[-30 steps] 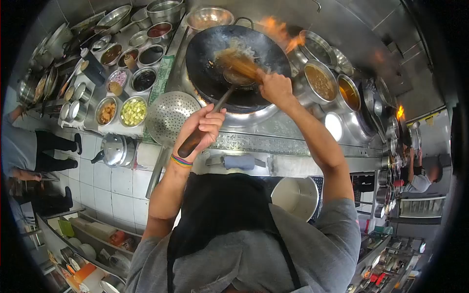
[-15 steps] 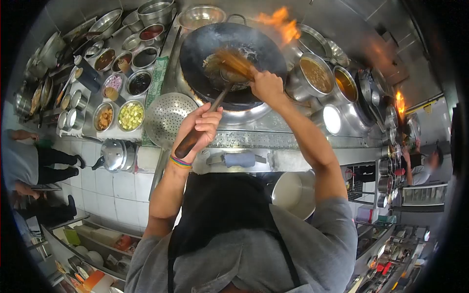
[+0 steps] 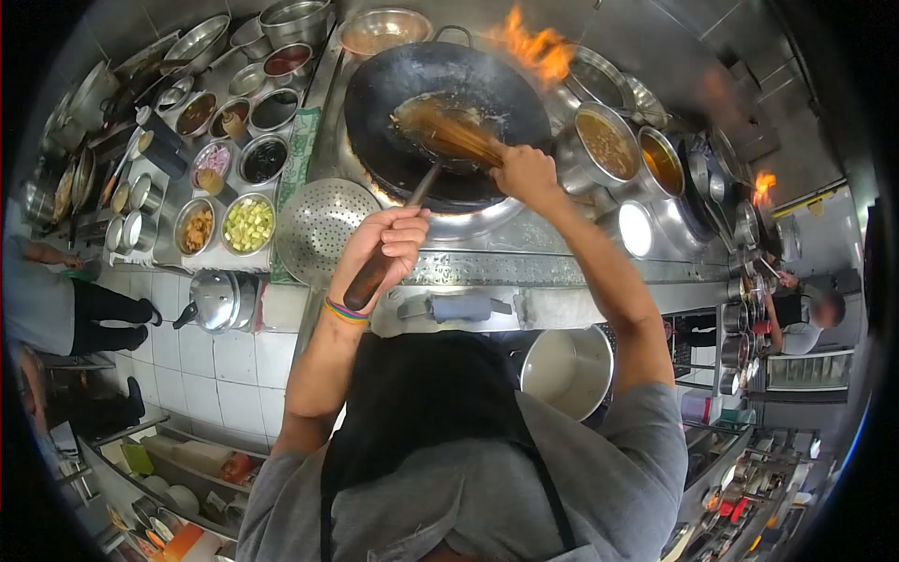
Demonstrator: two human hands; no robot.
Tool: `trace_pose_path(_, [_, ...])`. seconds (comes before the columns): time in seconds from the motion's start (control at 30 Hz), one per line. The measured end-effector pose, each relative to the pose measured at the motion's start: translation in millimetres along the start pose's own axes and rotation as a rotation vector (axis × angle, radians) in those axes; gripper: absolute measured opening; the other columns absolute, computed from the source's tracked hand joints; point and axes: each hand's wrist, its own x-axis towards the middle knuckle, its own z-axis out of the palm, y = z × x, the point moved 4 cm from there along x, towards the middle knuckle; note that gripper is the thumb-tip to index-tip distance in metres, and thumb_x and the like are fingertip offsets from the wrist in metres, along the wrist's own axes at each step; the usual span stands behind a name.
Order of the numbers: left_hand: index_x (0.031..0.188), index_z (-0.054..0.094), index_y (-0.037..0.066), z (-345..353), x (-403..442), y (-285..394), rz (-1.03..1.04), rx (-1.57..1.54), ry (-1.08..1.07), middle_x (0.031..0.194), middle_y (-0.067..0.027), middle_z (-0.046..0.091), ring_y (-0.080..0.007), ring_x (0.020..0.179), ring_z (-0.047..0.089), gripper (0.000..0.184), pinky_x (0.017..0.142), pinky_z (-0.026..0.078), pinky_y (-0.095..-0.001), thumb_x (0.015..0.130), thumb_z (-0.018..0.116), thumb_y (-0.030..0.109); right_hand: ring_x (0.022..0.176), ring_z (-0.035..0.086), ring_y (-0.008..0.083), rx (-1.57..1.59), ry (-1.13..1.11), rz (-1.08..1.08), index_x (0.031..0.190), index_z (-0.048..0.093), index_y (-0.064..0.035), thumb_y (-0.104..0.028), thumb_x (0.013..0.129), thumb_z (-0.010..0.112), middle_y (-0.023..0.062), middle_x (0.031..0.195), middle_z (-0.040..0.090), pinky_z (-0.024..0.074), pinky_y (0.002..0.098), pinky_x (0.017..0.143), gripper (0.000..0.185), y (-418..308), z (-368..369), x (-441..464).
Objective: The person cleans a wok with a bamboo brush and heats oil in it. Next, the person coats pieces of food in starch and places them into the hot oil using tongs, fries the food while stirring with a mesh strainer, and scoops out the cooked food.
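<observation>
My left hand (image 3: 390,245) is wrapped round the wooden handle of a ladle (image 3: 426,185), whose head lies inside the black wok (image 3: 375,89). In my right hand (image 3: 526,175) is the end of a brown bristle brush (image 3: 459,136), its bristles blurred against the wok's inner surface beside the ladle's head. Some liquid and small bits show in the bottom of the wok, which sits on the burner. Left of it, a round perforated strainer (image 3: 326,225) lies near my left hand, its own handle mostly hidden behind my forearm.
Flames (image 3: 534,47) rise behind the wok. To its right stand a pot of brown broth (image 3: 607,142) and one of orange liquid (image 3: 662,169). Bowls of green cubes (image 3: 249,224) and browned pieces (image 3: 197,228) are at left. People stand at the far left and far right.
The brush has swept about inside the wok, with my right hand shifting slightly right over the last half second. My left hand keeps its hold on the ladle. The flames have changed shape.
</observation>
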Motion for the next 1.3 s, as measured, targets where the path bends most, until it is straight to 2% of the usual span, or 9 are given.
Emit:
trace_pose_path(0.13, [0.107,0.047,-0.009,0,4,1,-0.028,0.049,0.000,0.069,-0.0007,0.042,-0.0083,0.049,0.044,0.019,0.039,0.039,-0.0226,0.100,0.041,0.007,0.082,0.070,0.0354,-0.164,-0.044,0.159,0.128,0.059,-0.0241,-0.031,0.082,0.071,0.0165,0.088,0.068,0.0559,0.0487,0.068,0.048,13,14,12])
trace_pose_path(0.27, [0.106,0.047,-0.008,2,3,-3,-0.023,0.061,0.030,0.069,-0.0002,0.041,-0.0081,0.049,0.044,0.016,0.039,0.039,-0.0225,0.100,0.041,0.006,0.078,0.071,0.0312,-0.059,-0.030,-0.030,0.116,0.065,-0.0125,-0.020,0.089,0.059,0.0138,0.083,0.068,0.0568,0.0443,0.064,0.029,6,9,-1])
trace_pose_path(0.67, [0.109,0.044,-0.011,8,6,-8,0.008,-0.087,-0.047,0.068,-0.0003,0.040,-0.0086,0.046,0.042,0.019,0.038,0.041,-0.0222,0.099,0.039,0.005,0.077,0.071,0.0355,-0.114,0.133,0.148,0.125,0.062,-0.0232,-0.032,0.084,0.069,0.0159,0.085,0.069,0.0574,0.0463,0.065,0.042,6,20,11])
trace_pose_path(0.77, [0.111,0.043,-0.012,13,6,-11,-0.004,-0.124,-0.060,0.067,-0.0007,0.040,-0.0091,0.046,0.043,0.021,0.038,0.042,-0.0227,0.099,0.039,0.005,0.077,0.070,0.0338,0.058,-0.045,0.015,0.133,0.057,-0.0230,-0.025,0.087,0.063,0.0155,0.085,0.067,0.0563,0.0464,0.065,0.046,-2,10,7])
trace_pose_path(0.8, [0.111,0.042,-0.012,13,6,-12,-0.011,-0.127,-0.054,0.067,-0.0008,0.040,-0.0093,0.046,0.043,0.022,0.038,0.043,-0.0229,0.099,0.038,0.005,0.070,0.070,0.0311,0.056,0.000,-0.016,0.124,0.064,-0.0174,-0.026,0.092,0.059,0.0157,0.083,0.068,0.0567,0.0409,0.059,0.034,1,14,10])
trace_pose_path(0.93, [0.112,0.043,-0.013,13,7,-10,0.010,-0.121,-0.056,0.066,-0.0011,0.039,-0.0094,0.046,0.043,0.023,0.038,0.043,-0.0228,0.099,0.038,0.006,0.083,0.071,0.0357,-0.061,0.059,0.178,0.126,0.063,-0.0196,-0.034,0.084,0.069,0.0176,0.093,0.069,0.0576,0.0464,0.069,0.044,-5,17,15])
trace_pose_path(1.03, [0.111,0.043,-0.012,8,7,-11,0.007,-0.116,-0.048,0.066,-0.0011,0.039,-0.0094,0.046,0.043,0.023,0.038,0.042,-0.0228,0.099,0.037,0.006,0.076,0.071,0.0331,0.073,-0.008,-0.039,0.119,0.065,-0.0113,-0.027,0.087,0.063,0.0185,0.087,0.068,0.0577,0.0438,0.064,0.036,0,8,8])
trace_pose_path(1.17, [0.110,0.043,-0.012,8,8,-8,-0.004,-0.112,-0.060,0.066,-0.0012,0.039,-0.0096,0.046,0.043,0.022,0.038,0.042,-0.0228,0.099,0.037,0.006,0.086,0.071,0.0360,-0.016,0.010,0.158,0.120,0.065,-0.0167,-0.032,0.081,0.071,0.0179,0.093,0.070,0.0578,0.0471,0.072,0.043,3,8,16])
trace_pose_path(1.3, [0.110,0.043,-0.012,6,7,-9,0.004,-0.097,-0.036,0.066,-0.0014,0.039,-0.0102,0.047,0.044,0.021,0.038,0.042,-0.0226,0.099,0.038,0.006,0.076,0.071,0.0355,0.112,-0.072,-0.008,0.122,0.060,-0.0149,-0.026,0.082,0.068,0.0177,0.082,0.068,0.0580,0.0468,0.067,0.042,10,18,18])
